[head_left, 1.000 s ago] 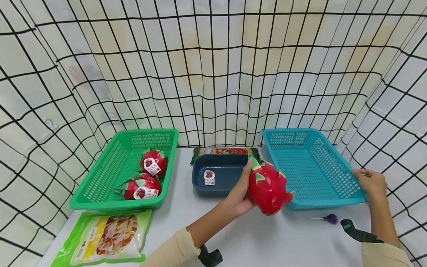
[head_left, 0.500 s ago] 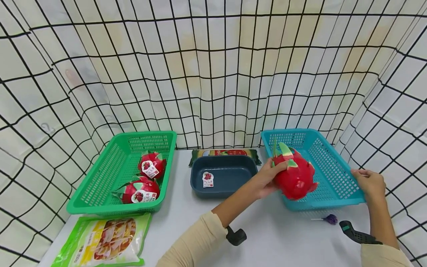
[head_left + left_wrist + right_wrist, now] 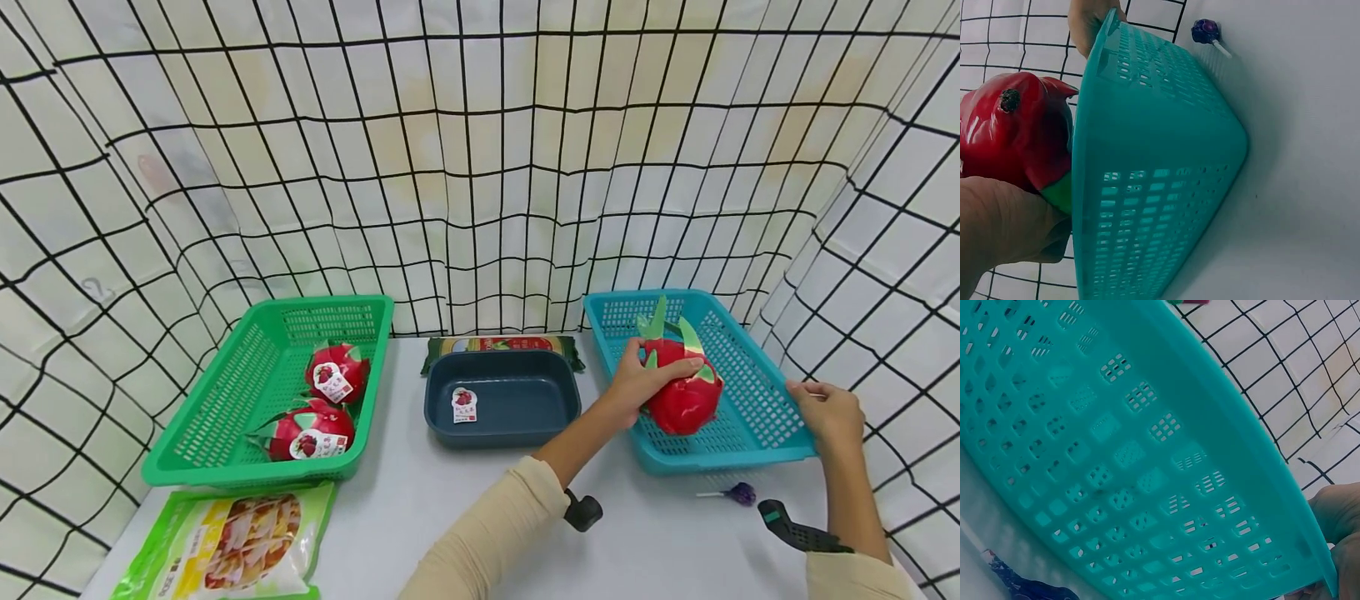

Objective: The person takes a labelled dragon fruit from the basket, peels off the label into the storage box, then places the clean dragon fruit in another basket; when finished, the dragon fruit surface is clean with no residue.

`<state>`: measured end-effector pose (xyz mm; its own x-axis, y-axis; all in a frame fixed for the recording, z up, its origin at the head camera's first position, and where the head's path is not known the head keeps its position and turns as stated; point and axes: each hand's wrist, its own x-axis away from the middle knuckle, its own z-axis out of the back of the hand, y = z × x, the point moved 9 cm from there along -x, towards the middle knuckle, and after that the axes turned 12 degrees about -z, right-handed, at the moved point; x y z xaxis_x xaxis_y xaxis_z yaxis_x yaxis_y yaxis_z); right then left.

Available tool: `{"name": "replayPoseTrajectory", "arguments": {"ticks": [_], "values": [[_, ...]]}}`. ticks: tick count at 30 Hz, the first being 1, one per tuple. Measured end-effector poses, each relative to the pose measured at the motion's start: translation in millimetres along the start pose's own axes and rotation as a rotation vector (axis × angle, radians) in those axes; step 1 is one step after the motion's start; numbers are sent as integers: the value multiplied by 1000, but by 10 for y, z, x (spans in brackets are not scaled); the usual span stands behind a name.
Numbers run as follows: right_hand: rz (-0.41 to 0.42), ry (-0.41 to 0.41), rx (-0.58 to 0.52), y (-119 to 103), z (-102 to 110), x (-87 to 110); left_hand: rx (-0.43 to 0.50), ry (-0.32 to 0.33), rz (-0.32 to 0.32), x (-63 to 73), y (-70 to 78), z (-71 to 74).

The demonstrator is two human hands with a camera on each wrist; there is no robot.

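Observation:
A red dragon fruit with green tips is gripped by my left hand, over the near left part of the blue basket. In the left wrist view the dragon fruit shows its dark stem end beside the basket's rim. My right hand pinches the basket's right rim near its front corner. At the right wrist view's edge, that hand meets the rim, its fingertips partly hidden.
A green basket at left holds two dragon fruits. Between the baskets sits a dark blue tray, with a green packet behind. A food bag lies front left, a purple lollipop front right. Black wire mesh surrounds the table.
My left hand has carried the dragon fruit rightward, from beside the dark tray to over the blue basket. The right hand keeps its hold on the basket's rim.

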<state>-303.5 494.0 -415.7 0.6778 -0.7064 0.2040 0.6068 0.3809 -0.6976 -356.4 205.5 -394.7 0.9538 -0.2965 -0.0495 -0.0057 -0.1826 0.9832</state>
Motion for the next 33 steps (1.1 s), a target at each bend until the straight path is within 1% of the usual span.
{"name": "replayPoseTrajectory", "arguments": {"ticks": [4, 6, 9, 11, 12, 13, 15, 18, 19, 20, 22, 24, 27, 30, 33], "values": [[10, 17, 19, -9, 2, 3, -74, 49, 20, -52, -56, -25], [10, 23, 23, -7, 8, 0, -126, 79, 31, -62, -88, -44], [5, 26, 25, 2, 0, -10, -247, 123, 56, -62, -150, -73], [4, 27, 30, 7, -7, -13, -347, 127, 57, -63, -184, -110], [5, 29, 34, 8, -7, -12, -407, 115, 53, -62, -195, -137], [5, 32, 36, 8, -5, -11, -483, 97, 42, -65, -203, -169], [8, 38, 44, 7, -2, -6, -667, 38, 4, -62, -211, -238], [14, 47, 51, 4, 5, 1, -1010, -82, -51, -40, -205, -366], [16, 49, 52, -3, 4, 5, -1103, -119, -70, -36, -201, -399], [18, 51, 53, -9, 3, 8, -1171, -155, -85, -29, -199, -427], [25, 56, 57, -22, 10, 11, -1257, -224, -105, -32, -203, -477], [33, 61, 65, -34, 20, 9, -1282, -275, -121, -52, -216, -508], [43, 58, 75, -41, 19, 8, -1309, -337, -128, -82, -246, -525], [48, 46, 80, -35, 7, 8, -1388, -418, -146, -96, -276, -554], [48, 47, 79, -24, 13, 9, -1460, -515, -186, -92, -290, -598]]}}
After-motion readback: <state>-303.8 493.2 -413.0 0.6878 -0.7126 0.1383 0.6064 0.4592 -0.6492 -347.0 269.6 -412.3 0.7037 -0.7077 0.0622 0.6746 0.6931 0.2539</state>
